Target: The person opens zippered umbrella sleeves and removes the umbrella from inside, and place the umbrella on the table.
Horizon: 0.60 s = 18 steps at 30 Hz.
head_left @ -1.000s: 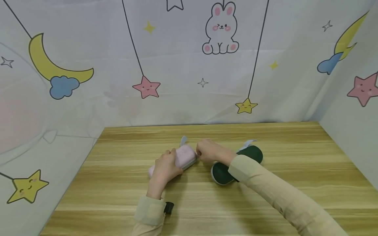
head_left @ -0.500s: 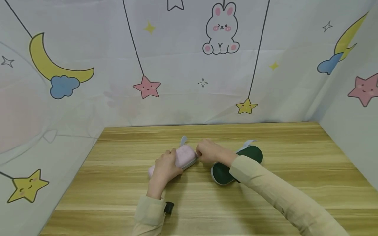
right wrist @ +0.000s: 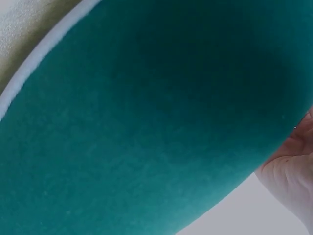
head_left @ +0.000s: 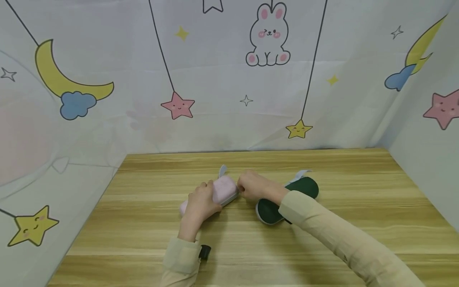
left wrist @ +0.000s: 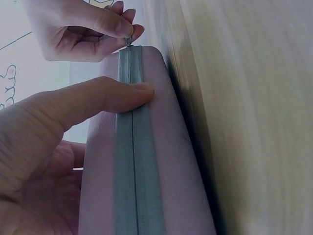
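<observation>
A pink zip case (head_left: 225,189) lies slantwise on the wooden table, a pale loop strap (head_left: 222,170) sticking up at its far side. My left hand (head_left: 202,201) grips it from above. In the left wrist view the left thumb (left wrist: 129,98) presses across the grey-green zipper (left wrist: 126,161), whose two sides meet along the visible length. At the case's far end my right hand (head_left: 252,185) pinches the small metal zipper pull (left wrist: 128,41) between thumb and finger. Under the right forearm sits a dark green case (head_left: 305,187), which fills most of the right wrist view.
The green case has pale edging and a light strap (head_left: 300,174); the right sleeve (head_left: 305,209) overlaps its middle. Behind the wooden table (head_left: 150,167) hangs a white cloth (head_left: 215,135) printed with stars, moons and a rabbit, which also runs down both sides.
</observation>
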Available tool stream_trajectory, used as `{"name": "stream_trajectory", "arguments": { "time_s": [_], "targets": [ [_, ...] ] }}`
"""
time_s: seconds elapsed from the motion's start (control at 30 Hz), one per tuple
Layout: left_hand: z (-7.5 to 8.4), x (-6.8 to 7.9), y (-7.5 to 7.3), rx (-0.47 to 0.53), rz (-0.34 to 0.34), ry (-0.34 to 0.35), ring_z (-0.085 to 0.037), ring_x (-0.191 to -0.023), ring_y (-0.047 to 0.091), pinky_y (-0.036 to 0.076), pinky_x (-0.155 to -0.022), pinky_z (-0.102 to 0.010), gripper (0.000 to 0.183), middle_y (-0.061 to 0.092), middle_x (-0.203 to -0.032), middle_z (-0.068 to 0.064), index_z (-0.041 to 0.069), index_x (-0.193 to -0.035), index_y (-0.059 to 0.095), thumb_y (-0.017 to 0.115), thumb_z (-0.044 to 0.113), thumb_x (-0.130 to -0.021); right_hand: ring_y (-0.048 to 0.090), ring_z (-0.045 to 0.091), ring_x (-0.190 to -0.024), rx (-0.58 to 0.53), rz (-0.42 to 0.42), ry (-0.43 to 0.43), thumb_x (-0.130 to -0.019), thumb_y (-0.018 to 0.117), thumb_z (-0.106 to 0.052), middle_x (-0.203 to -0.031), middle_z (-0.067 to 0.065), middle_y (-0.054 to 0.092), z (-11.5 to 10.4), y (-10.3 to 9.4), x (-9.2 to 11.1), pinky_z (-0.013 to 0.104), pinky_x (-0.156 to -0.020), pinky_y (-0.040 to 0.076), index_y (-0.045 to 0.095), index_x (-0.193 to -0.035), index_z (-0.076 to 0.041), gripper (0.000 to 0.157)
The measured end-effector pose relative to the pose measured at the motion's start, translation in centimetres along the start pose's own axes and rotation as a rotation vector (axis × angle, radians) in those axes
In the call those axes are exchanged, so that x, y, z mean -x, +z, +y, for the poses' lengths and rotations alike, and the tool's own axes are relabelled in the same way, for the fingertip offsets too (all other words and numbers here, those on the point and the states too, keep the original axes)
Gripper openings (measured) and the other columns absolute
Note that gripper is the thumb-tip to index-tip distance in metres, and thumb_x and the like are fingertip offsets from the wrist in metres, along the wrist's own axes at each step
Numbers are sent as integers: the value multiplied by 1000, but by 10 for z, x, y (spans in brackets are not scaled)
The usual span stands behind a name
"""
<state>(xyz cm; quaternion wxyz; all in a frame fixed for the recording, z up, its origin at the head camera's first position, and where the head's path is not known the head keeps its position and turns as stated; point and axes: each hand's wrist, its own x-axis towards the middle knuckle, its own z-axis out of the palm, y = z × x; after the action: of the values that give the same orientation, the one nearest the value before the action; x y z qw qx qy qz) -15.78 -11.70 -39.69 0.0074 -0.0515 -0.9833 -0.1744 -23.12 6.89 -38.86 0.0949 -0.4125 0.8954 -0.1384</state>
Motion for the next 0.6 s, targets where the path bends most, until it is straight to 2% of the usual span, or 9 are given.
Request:
{"name": "stream_trajectory", "arguments": {
  "time_s": [0.4,0.6],
  "targets": [
    [-2,1,-1,-7,3,23,-35,-92,64,53,-75,-52,76,63,-108,-25,-9,-130,50,83,20,-68,24,6,-48,-1,14,11,-80,60,3,-49,-8,29,-6,0,3,18,-45,20,40,-51,-16,40],
    [-1,2,0,-19,0,43,-35,-92,64,54,-74,-51,76,62,-109,-25,-10,-130,49,83,20,-69,21,7,-49,4,46,1,-80,59,5,-49,-8,26,-9,2,6,19,-47,19,38,-51,-15,41]
  ]
}}
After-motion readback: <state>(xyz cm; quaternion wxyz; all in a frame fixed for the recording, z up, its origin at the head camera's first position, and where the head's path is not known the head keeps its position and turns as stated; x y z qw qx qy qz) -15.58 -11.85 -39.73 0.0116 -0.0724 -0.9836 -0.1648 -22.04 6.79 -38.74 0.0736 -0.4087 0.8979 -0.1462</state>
